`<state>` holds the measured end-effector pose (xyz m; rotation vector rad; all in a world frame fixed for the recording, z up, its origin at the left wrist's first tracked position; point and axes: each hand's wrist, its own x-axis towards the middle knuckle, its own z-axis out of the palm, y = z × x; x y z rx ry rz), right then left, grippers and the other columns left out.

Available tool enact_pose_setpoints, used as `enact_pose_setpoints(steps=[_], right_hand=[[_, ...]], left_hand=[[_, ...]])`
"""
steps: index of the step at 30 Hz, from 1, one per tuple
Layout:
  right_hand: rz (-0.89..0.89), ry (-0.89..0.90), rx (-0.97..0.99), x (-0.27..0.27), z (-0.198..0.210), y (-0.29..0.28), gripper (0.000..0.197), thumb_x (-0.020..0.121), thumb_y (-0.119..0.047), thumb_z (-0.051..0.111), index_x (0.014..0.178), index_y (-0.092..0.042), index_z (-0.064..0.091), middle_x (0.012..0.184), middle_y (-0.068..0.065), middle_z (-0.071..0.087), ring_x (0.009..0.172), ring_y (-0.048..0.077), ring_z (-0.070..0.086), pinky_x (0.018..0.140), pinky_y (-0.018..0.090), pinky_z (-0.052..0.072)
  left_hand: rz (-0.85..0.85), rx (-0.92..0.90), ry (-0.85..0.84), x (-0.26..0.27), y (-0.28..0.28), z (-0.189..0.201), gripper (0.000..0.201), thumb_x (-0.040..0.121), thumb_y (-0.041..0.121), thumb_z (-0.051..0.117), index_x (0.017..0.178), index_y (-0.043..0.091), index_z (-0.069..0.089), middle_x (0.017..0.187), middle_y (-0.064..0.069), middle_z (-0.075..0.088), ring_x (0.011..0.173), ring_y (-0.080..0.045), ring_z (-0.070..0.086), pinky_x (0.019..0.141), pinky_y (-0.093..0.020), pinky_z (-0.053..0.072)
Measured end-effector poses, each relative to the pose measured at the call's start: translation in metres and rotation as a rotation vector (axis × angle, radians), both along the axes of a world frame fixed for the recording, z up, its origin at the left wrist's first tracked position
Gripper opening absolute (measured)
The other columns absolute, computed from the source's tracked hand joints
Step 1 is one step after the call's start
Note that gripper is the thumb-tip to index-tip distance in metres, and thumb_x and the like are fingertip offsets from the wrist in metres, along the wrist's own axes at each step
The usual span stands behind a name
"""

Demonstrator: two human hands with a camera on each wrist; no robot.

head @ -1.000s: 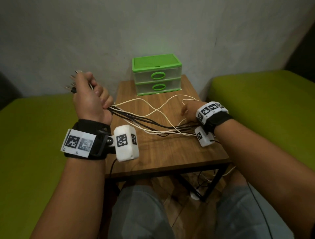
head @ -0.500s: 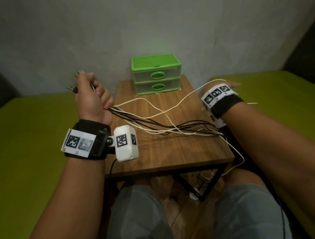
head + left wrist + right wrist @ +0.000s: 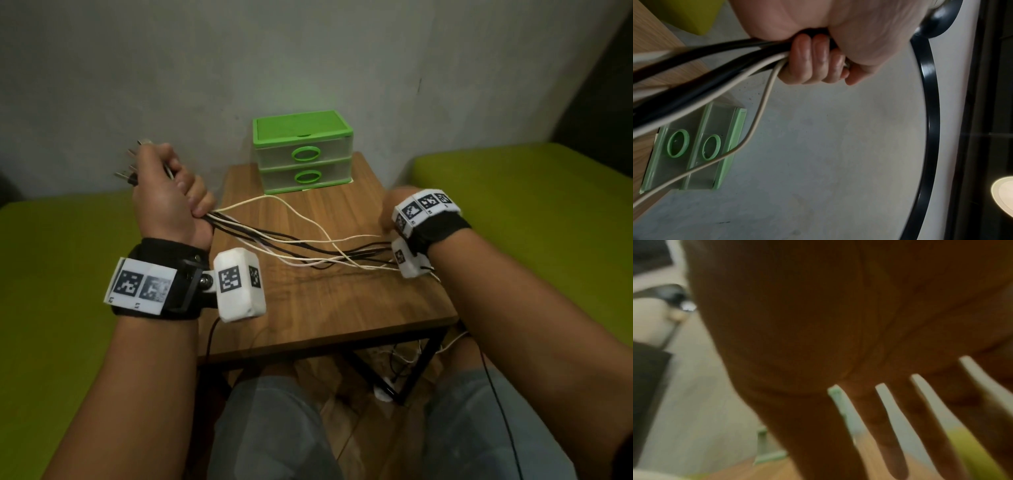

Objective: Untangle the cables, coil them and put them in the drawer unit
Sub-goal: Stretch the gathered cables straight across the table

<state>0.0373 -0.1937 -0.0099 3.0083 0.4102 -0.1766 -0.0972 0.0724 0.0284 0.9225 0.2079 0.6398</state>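
A bundle of black and white cables (image 3: 308,246) runs across the wooden table (image 3: 325,301) from left to right. My left hand (image 3: 168,198) is raised at the table's left side and grips the cables near their plug ends; the plugs (image 3: 132,164) stick out above the fist. In the left wrist view its fingers (image 3: 813,61) curl round the cables (image 3: 715,69). My right hand (image 3: 394,212) hovers over the cables at the table's right edge. The right wrist view is blurred but shows its fingers (image 3: 890,426) straight and spread, holding nothing. The green drawer unit (image 3: 303,150) stands shut at the back.
Green cushions lie to the left (image 3: 61,260) and right (image 3: 534,212) of the table. A grey wall (image 3: 308,51) stands close behind the drawer unit. Cable ends hang off the table's right edge toward the floor (image 3: 407,356).
My right hand, which had swung out over the right cushion pulling a white cable, has come back to the table's right edge with spread fingers. The left hand has stayed put.
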Motion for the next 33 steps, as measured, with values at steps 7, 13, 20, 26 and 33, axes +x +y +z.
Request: enact_pose_setpoints(steps=[7,13,20,26,33], right_hand=[[0.088,0.041,-0.279,-0.011,-0.012,-0.026,0.012,0.095,-0.023,0.059,0.099,-0.016,0.067,0.109,0.004,0.067,0.095,0.028,0.065,0.083,0.040,0.057],[0.086,-0.017,-0.420,-0.020,0.006,-0.027,0.020,0.084,-0.012,0.069,0.103,-0.008,0.072,0.111,0.012,0.068,0.101,0.034,0.067,0.079,0.044,0.060],[0.264,0.176,0.493,-0.030,0.028,0.055,0.072,0.096,-0.069,0.031,0.140,-0.017,0.053,0.144,0.004,0.054,0.129,0.022,0.053,0.109,0.042,0.040],[0.621,0.217,0.748,-0.060,0.043,0.124,0.040,0.081,-0.036,0.074,0.113,-0.014,0.065,0.104,0.004,0.072,0.091,0.012,0.066,0.082,0.030,0.053],[0.621,0.364,0.787,-0.070,0.024,0.138,0.019,0.085,-0.025,0.068,0.097,-0.010,0.067,0.085,0.008,0.076,0.078,0.022,0.072,0.073,0.034,0.057]], left_hand=[[-0.016,0.011,0.017,0.005,0.000,-0.004,0.035,0.095,0.028,0.052,0.061,0.023,0.045,0.050,0.007,0.027,0.043,-0.010,0.019,0.038,-0.024,0.018],[-0.014,0.008,0.007,0.005,0.002,-0.005,0.034,0.096,0.028,0.051,0.062,0.023,0.044,0.050,0.007,0.027,0.043,-0.010,0.019,0.038,-0.024,0.018],[-0.035,-0.017,0.010,0.011,-0.008,-0.003,0.032,0.095,0.027,0.051,0.064,0.021,0.048,0.049,0.007,0.025,0.042,-0.010,0.017,0.037,-0.023,0.017],[-0.130,0.005,-0.043,0.011,-0.015,0.005,0.020,0.098,0.016,0.039,0.093,0.013,0.058,0.052,0.008,0.027,0.040,-0.008,0.020,0.036,-0.021,0.019],[-0.127,-0.054,-0.117,0.009,-0.016,0.001,0.023,0.098,0.008,0.036,0.101,0.014,0.058,0.055,0.005,0.031,0.038,-0.008,0.022,0.033,-0.021,0.021]])
